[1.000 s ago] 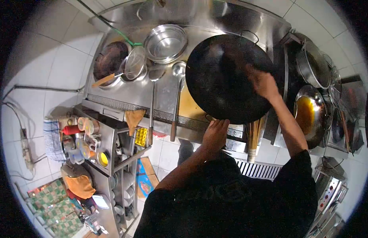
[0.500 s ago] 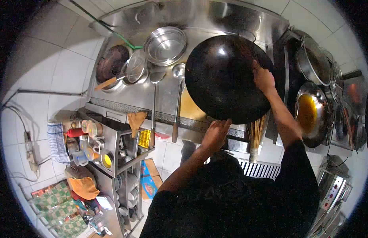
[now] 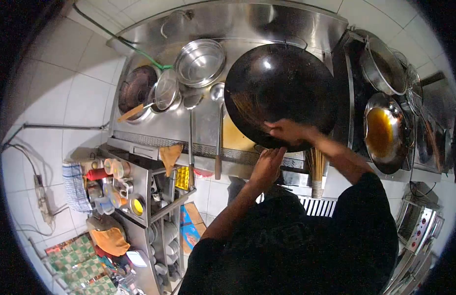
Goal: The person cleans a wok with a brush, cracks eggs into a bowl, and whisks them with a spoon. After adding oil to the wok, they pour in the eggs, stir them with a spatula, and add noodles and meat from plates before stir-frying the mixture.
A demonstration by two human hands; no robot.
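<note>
A large black wok lies on the steel counter, its inside facing up. At its near rim my left hand is closed on the edge or handle. Over the near part of the wok, my right hand is closed round a thin-bristled brush, whose bristles spread against the wok's left inner side. The brush's grip is mostly hidden in the fingers. A second bundle of bamboo sticks, bound at its lower end, stands just below the wok.
Steel bowls, a strainer and two long-handled ladles lie left of the wok. On the right are a pan with yellow liquid and a deep pot. A shelf cart stands lower left.
My right hand has moved from the wok's right side down and left, bringing the brush to the left inner side. My left hand stays at the near rim.
</note>
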